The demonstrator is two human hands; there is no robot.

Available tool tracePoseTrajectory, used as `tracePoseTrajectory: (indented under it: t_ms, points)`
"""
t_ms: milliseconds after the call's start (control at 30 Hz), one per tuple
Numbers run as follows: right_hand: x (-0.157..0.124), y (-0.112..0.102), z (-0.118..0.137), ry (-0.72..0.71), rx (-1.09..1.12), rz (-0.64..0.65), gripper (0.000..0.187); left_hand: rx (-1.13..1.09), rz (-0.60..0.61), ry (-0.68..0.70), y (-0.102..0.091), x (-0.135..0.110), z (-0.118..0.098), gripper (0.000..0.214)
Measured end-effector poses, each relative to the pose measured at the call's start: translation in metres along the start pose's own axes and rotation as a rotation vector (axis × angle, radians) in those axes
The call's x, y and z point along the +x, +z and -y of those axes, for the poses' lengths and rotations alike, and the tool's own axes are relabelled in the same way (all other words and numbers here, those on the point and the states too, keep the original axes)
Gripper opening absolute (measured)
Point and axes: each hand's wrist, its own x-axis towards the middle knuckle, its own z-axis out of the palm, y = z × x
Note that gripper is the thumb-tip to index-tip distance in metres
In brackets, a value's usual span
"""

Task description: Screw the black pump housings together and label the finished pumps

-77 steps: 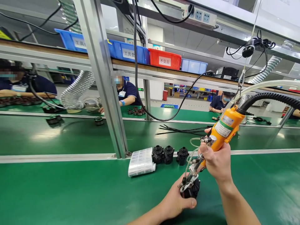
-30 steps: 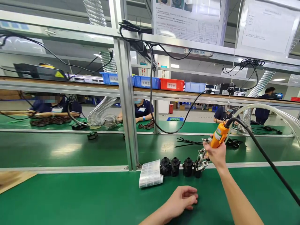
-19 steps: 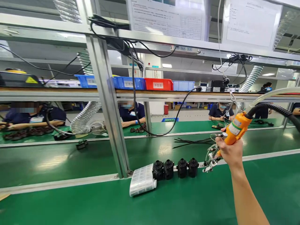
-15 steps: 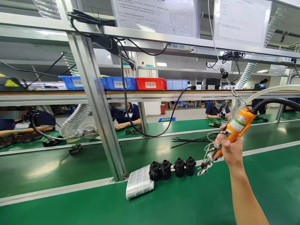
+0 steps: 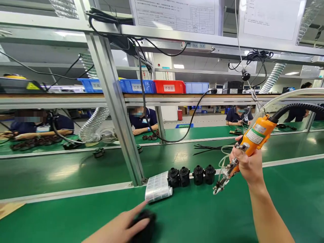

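My right hand (image 5: 249, 165) is closed round an orange powered screwdriver (image 5: 254, 136), held above the green mat with its metal tip (image 5: 219, 185) pointing down and left. A black hose and a clear tube run from the tool's top to the right. My left hand (image 5: 121, 226) reaches in at the bottom and rests on a black round part (image 5: 144, 226), its forefinger stretched out; the hand is blurred. Several black parts (image 5: 191, 175) stand in a row at the mat's far edge, beside a clear plastic packet (image 5: 158, 186).
A slanted aluminium post (image 5: 118, 111) rises just behind the packet. Beyond it runs a green conveyor belt (image 5: 76, 165) where other people sit at work. Blue and red bins (image 5: 152, 86) stand on the shelf above. Black cable ties (image 5: 210, 147) lie on the belt.
My left hand has come back into view at the bottom, laid on a black part. The row of parts gained one since 2.6 s ago. The screwdriver stays raised in my right hand.
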Motion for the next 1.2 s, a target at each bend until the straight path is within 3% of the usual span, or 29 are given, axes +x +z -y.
tracePoseTrajectory:
  t_ms: [100,200,267,367,767,1200]
  points:
    - [-0.010,0.007,0.001,0.023,-0.010,0.060,0.048,-0.119,0.129,0.238,0.054,0.034,-0.066,0.061]
    - [-0.017,0.013,-0.001,0.006,0.002,0.091,0.052,-0.370,0.063,0.347,0.110,0.055,-0.113,0.050]
    - [-0.018,0.016,-0.002,0.004,0.000,0.096,0.053,-0.520,0.014,0.361,0.139,0.061,-0.126,0.045]
    - [-0.016,0.020,-0.006,0.017,-0.033,0.099,0.048,-0.643,-0.015,0.327,0.161,0.065,-0.126,0.044]
    - [-0.015,0.027,-0.015,0.071,-0.003,0.118,0.050,-0.766,0.074,0.313,0.162,0.068,-0.124,0.042]
    - [-0.011,0.016,-0.027,0.043,-0.056,0.104,0.054,-0.727,0.049,0.329,0.163,0.069,-0.121,0.038]
